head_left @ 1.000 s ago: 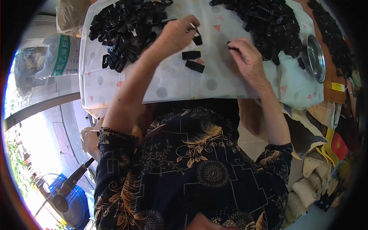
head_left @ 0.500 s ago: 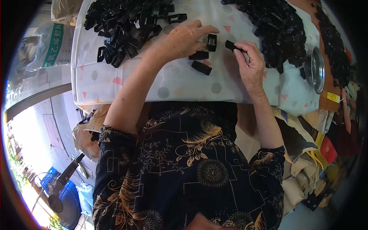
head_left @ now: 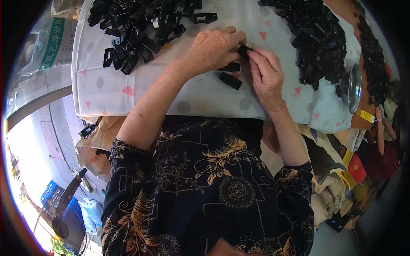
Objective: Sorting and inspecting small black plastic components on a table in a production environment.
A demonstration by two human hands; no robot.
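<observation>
Above the cloth, both hands meet around a small black plastic piece (head_left: 244, 51). My left hand (head_left: 213, 49) has its fingers closed at the left side of it, and they hide most of what they grip. My right hand (head_left: 267, 77) pinches the piece's right end between thumb and fingertips. Just below my left fingers lies a black plastic clip (head_left: 231, 67), partly covered by the hand. A second black clip (head_left: 230, 80) rests nearer to me on the cloth, apart from both hands.
At the upper left is a heap of black plastic parts (head_left: 136, 32). Another black heap (head_left: 318, 40) lies on the right, beside a metal bowl (head_left: 354, 87). A patterned white cloth (head_left: 149, 98) covers the table. At far right another person's arm (head_left: 380, 128) shows.
My left hand has closed over the upright black frame, which is now hidden. My right hand has brought its black piece left to meet it. The view has shifted slightly.
</observation>
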